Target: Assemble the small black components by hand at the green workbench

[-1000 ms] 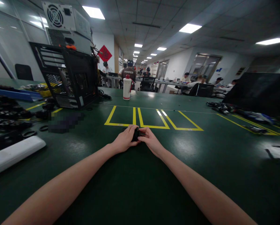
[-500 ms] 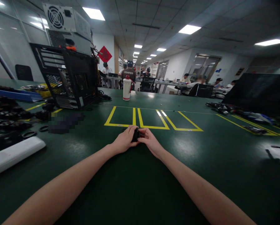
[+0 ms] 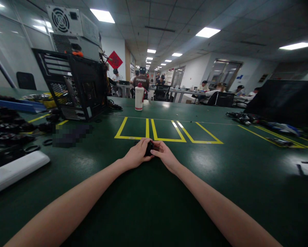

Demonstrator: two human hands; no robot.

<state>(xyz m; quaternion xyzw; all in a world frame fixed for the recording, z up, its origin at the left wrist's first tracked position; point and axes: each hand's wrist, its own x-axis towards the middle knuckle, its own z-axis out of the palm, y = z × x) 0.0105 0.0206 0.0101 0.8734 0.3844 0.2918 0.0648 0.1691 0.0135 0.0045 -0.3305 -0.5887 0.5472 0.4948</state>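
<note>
A small black object (image 3: 149,148) is held between my two hands over the green table (image 3: 148,199), just in front of the yellow taped outlines (image 3: 169,140). My left hand (image 3: 137,153) wraps round its left side, fingers over the top and thumb below. From the right, my right hand (image 3: 164,153) has its fingertips closed on the same object. Much of the object is covered by my fingers, so its exact shape cannot be made out.
A white bottle (image 3: 139,98) with a red lid stands beyond the outlines. At left are a black computer case (image 3: 79,85), a white long object (image 3: 17,171) and dark parts. Cables (image 3: 242,118) lie at right. Several people sit in the background.
The black object has turned slightly between my fingers. Both hands stay in nearly the same place. At the far right edge, the dark item over the white sheet has shifted slightly.
</note>
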